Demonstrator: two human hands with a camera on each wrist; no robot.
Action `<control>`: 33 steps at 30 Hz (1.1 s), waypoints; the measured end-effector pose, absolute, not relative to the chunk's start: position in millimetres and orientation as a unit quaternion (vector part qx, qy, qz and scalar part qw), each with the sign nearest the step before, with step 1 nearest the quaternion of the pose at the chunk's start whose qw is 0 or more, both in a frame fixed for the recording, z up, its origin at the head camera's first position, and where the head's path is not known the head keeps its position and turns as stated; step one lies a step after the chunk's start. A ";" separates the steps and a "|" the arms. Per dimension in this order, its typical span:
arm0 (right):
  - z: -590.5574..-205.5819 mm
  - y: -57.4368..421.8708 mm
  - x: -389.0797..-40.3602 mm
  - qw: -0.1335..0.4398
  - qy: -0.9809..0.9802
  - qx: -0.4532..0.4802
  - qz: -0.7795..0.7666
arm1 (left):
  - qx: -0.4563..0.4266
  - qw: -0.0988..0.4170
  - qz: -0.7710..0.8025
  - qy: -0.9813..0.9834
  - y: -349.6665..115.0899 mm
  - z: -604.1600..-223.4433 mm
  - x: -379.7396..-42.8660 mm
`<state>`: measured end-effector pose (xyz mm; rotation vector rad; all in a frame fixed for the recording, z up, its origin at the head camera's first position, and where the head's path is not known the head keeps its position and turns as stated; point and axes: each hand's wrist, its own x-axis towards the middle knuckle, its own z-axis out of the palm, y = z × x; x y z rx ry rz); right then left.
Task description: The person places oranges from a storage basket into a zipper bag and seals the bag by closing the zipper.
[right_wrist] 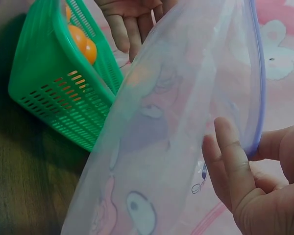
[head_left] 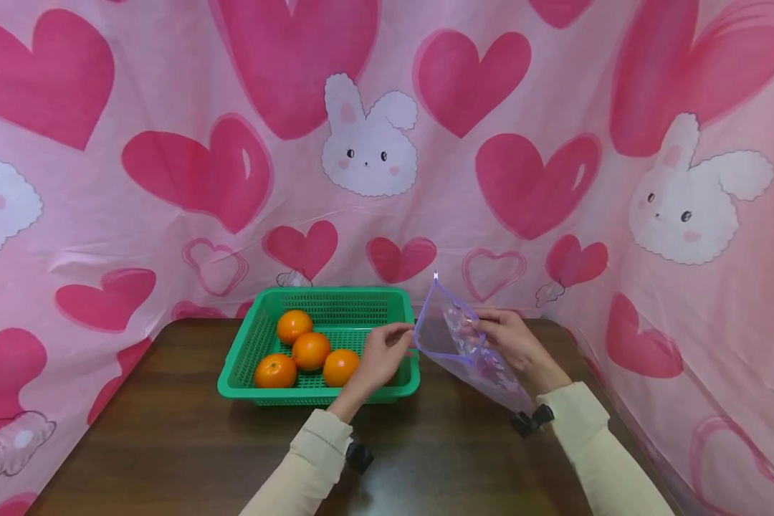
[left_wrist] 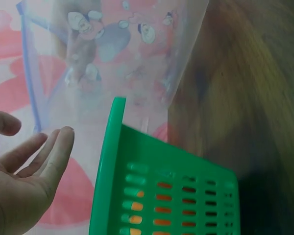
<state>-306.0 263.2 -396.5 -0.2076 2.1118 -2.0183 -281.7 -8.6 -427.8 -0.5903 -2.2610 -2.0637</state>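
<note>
A clear zipper bag (head_left: 458, 344) with a purple edge and printed cartoon figures hangs with its mouth spread above the table. My right hand (head_left: 509, 340) pinches the purple rim between thumb and fingers, as the right wrist view also shows (right_wrist: 264, 181). At the opposite side of the mouth is my left hand (head_left: 387, 351), over the right end of a green basket (head_left: 232, 373). Its fingers are loosely bent and apart from the thumb, with fingertips (left_wrist: 66, 134) right by the bag's edge. Several oranges (head_left: 312, 351) lie in the basket, partly hidden behind the left hand.
The basket, with slotted walls, stands on a dark wooden table (head_left: 187, 444) near its back edge. A pink cloth (head_left: 374, 222) printed with hearts and rabbits hangs behind and at both sides. Dark wrist straps (head_left: 359, 456) show at the cream sleeves (head_left: 309, 459).
</note>
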 end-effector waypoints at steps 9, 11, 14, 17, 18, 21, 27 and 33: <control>-396.7 263.4 -305.9 0.113 0.714 -0.072 -0.687 | -0.219 0.064 -0.552 -0.802 -25.7 -427.2 -281.1; -396.5 263.1 -306.4 0.111 0.714 -0.074 -0.688 | -0.233 0.075 -0.527 -0.814 -27.8 -427.9 -280.7; -395.7 262.7 -306.9 0.104 0.712 -0.069 -0.691 | -0.244 0.082 -0.502 -0.826 -29.8 -428.9 -281.0; -395.7 262.9 -307.2 0.101 0.711 -0.072 -0.692 | -0.248 0.088 -0.481 -0.837 -31.4 -431.3 -282.1; -395.7 262.9 -307.2 0.100 0.709 -0.071 -0.694 | -0.247 0.089 -0.474 -0.840 -32.0 -432.1 -282.7; -396.4 262.7 -307.1 0.098 0.706 -0.072 -0.698 | -0.245 0.094 -0.451 -0.853 -33.9 -435.5 -284.6; -398.0 261.0 -307.4 0.095 0.712 -0.075 -0.692 | -0.228 0.083 -0.425 -0.872 -38.6 -440.8 -286.5; -398.3 259.7 -307.6 0.096 0.715 -0.078 -0.689 | -0.231 0.078 -0.398 -0.884 -43.0 -442.9 -287.7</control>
